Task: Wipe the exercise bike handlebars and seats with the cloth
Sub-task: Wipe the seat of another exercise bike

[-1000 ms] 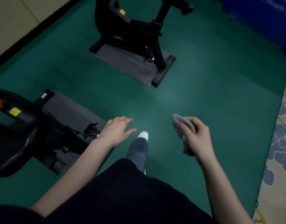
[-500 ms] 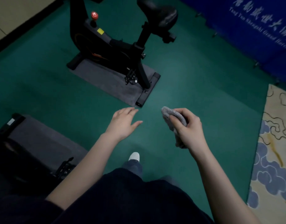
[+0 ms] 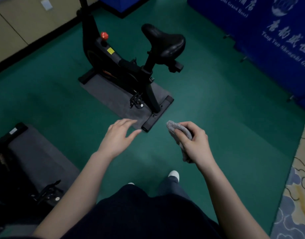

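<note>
Both hands reach forward above the green floor [image 3: 225, 118]: the left hand [image 3: 120, 135] is spread, fingers straight, holding nothing, while the right hand [image 3: 194, 144] curls round a bunched grey cloth [image 3: 173, 128] whose ends poke out above and below the fist. Ahead, well apart from both, a black exercise bike [image 3: 124, 66] stands on a grey mat [image 3: 110, 95]; its saddle [image 3: 165, 40] shows, its handlebars do not. Soft and light, the cloth should mould to the saddle's curves, and a flatter, palm-backed hold would probably wipe better.
</note>
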Motion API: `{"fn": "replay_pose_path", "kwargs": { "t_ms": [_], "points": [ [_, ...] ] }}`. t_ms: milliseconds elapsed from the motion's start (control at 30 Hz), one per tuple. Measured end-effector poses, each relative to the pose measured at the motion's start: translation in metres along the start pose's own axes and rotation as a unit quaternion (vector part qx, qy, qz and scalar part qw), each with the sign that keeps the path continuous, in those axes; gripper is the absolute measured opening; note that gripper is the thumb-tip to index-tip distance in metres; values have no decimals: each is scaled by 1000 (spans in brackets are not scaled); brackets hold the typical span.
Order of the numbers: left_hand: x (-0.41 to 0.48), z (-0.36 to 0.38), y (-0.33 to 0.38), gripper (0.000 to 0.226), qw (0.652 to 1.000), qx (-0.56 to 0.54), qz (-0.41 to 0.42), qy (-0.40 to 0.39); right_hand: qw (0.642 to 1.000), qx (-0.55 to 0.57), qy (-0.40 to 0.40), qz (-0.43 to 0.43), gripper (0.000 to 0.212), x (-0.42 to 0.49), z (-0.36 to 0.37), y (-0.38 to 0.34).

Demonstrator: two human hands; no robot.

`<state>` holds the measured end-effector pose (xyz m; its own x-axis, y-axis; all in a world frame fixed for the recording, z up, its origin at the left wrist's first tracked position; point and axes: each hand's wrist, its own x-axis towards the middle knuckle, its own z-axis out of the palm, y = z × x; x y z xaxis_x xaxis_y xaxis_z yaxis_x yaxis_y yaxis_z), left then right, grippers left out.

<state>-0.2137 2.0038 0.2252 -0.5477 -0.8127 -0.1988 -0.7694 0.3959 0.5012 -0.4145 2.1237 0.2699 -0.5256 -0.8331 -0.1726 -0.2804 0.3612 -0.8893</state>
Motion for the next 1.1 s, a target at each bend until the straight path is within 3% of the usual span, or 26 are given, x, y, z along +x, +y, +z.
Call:
{"fn": "replay_pose_path", "kwargs": {
  "t_ms": [200,467,733,1100],
  "points": [
    [35,21,64,51,999,-11,-27,32,1000,-10,-6,-15,6,45,-84,26],
    [84,42,120,51,1000,19,5,24,1000,5,17,4,12,95,-148,58],
    [153,43,122,56,999,-7,-28,22,1000,-5,-24,1,13,168,-149,55],
    [294,3,87,57,991,-59,-104,62,994,-58,-84,-43,18,329,-121,-7]
  ]
}}
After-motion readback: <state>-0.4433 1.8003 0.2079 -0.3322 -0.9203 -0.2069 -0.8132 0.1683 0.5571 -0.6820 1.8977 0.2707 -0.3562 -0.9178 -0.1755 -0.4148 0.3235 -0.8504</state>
